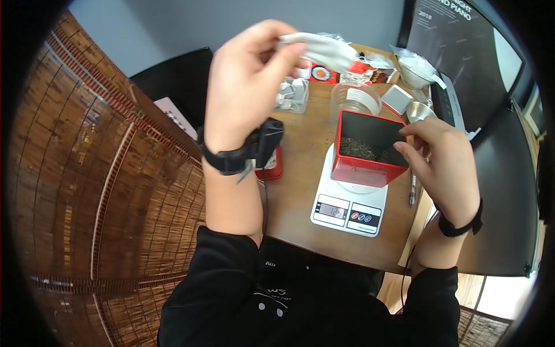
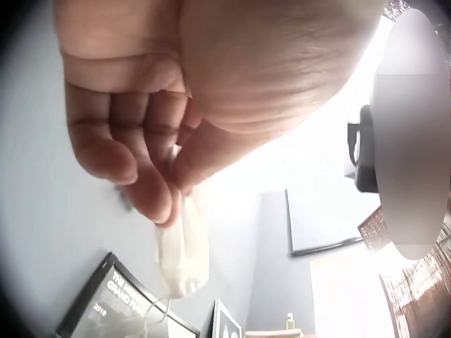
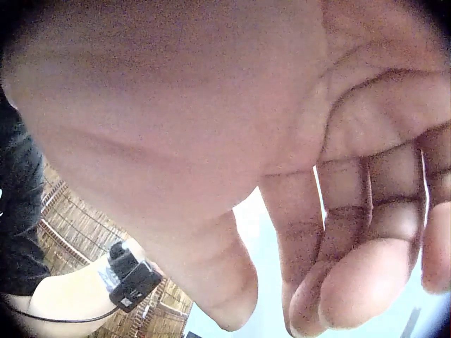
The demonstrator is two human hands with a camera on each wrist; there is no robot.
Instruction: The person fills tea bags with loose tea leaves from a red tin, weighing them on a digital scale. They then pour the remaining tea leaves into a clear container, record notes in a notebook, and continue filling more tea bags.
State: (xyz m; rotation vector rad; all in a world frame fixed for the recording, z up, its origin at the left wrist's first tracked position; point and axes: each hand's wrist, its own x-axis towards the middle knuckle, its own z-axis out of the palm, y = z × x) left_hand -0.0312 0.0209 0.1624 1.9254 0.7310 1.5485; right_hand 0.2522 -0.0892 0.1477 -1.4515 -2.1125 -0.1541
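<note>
Brown wooden desk (image 1: 295, 208): white digital scale (image 1: 325, 186) under open red rect. tin (image 1: 364, 172), dark flakes (image 1: 359, 150) inside. L hand (image 1: 245, 81) pinches limp white fabric-like pouch (image 1: 324, 52); R hand (image 1: 448, 162) loosely curled, empty, nr rim.

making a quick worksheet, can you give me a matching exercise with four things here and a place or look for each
Things:
1. scale
2. pouch
3. tin
4. jar

Places and looks:
A. clear, just beyond the tin
B. red outside, with dark loose bits in it
C. in the left hand's grip
D. white, under the tin

Right pairs: 1-D, 2-C, 3-B, 4-A
</note>
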